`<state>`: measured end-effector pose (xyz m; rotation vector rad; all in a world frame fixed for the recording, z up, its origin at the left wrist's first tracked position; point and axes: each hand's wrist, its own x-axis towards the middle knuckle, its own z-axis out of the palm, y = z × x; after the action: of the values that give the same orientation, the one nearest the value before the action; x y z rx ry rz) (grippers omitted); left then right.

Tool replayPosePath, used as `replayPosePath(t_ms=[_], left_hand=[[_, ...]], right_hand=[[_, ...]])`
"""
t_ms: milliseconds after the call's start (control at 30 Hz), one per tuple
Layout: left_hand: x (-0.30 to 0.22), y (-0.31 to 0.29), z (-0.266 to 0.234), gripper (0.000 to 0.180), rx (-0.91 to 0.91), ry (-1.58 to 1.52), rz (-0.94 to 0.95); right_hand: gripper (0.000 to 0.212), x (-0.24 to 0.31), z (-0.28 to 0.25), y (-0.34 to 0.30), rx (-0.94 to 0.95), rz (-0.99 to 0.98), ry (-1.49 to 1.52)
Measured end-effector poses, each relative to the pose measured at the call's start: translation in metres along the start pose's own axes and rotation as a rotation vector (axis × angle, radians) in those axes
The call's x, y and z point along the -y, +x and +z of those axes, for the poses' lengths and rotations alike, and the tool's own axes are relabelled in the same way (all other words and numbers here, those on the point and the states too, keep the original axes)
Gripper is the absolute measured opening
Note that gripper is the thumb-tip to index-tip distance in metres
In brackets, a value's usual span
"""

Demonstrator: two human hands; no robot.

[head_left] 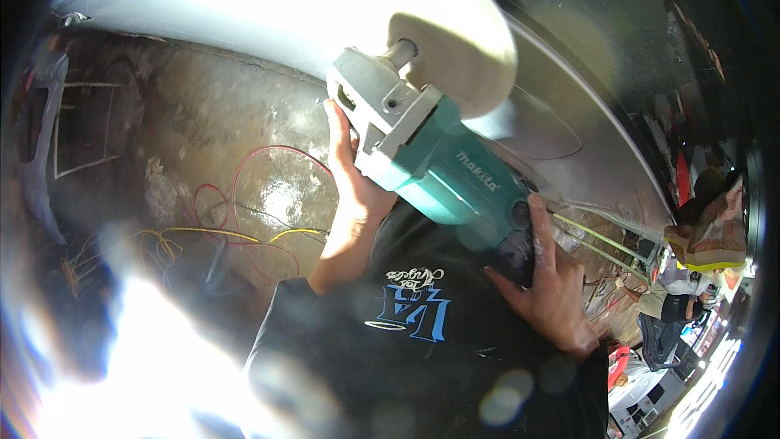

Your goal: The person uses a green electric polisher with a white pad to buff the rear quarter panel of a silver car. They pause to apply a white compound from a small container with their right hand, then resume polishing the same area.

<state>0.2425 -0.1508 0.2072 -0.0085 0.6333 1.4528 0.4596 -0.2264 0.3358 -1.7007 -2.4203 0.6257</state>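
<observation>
A teal electric polisher (467,179) with a silver gear head lies across the space in front of my chest. Its round cream pad (479,49) faces a glossy pale car panel (244,8); glare hides whether the two touch. My left hand (357,183) is closed round the silver head from below, its fingertips showing along the side. At the rear end of the body, my right hand (548,284) grips the dark handle, with one finger laid along the housing.
A red hose (236,187) and a yellow cable (203,229) curl over the wet-looking floor at left. At far right are a person (674,305), a bag (711,228) and clutter. Strong glare washes out the lower left.
</observation>
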Motion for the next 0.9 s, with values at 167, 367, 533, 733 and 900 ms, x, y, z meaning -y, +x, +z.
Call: replayPosePath(t_ms=[167,367,533,733,900], left_hand=[[0.031,0.013,-0.052,0.068,0.009,-0.144,-0.114],[0.049,0.011,-0.072,0.067,-0.015,-0.101,-0.151],[0.028,-0.001,-0.014,0.068,0.029,-0.082,-0.103],[0.037,-0.007,-0.016,0.066,0.048,-0.058,-0.13],[0.048,-0.008,-0.031,0.065,-0.003,-0.063,-0.143]], right_hand=[[0.107,-0.01,0.026,0.009,0.156,0.059,0.036],[0.106,-0.017,0.033,0.011,0.269,0.113,0.008],[0.105,-0.008,-0.007,-0.011,0.064,0.048,-0.045],[0.106,-0.002,-0.008,-0.018,0.099,0.127,-0.039],[0.105,-0.01,0.0,-0.017,0.169,0.165,0.016]])
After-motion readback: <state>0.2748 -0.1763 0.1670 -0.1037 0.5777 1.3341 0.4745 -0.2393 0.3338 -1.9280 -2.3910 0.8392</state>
